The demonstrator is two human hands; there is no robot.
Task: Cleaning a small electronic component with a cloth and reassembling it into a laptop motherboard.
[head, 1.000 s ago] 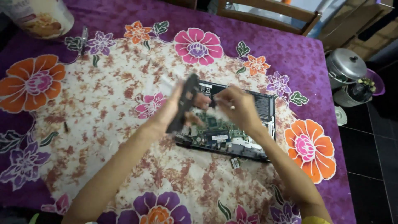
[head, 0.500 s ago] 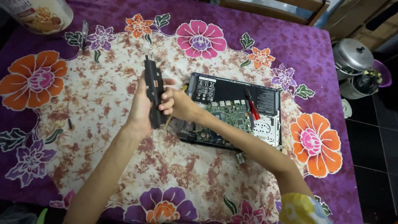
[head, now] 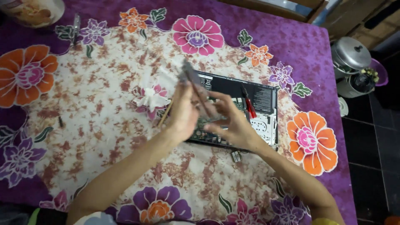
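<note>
The left hand (head: 183,114) is closed around a long dark flat part (head: 192,81). The part is blurry, so its kind is hard to tell. It sticks up and away from the hand, over the near left corner of an open laptop (head: 258,106). The right hand (head: 233,123) is just beside the left one. Its fingers are spread and bent, and they touch the lower end of the dark part. Whether it really grips the part cannot be told, because of the blur.

Both hands hang over the laptop, which lies on its back with its cover off. Green boards and a black block show inside. A screwdriver with a red handle (head: 250,107) lies on top of the laptop, just right of the right hand. A thin wooden stick (head: 165,113) lies on the cloth, just left of the left hand.

The desk wears a purple cloth with big flowers (head: 308,50). A small dark piece (head: 236,156) lies on the cloth near the laptop's front edge. A round tub (head: 31,10) sits at the far left corner. A silver pot with a lid (head: 351,54) stands on the floor to the right of the desk.
</note>
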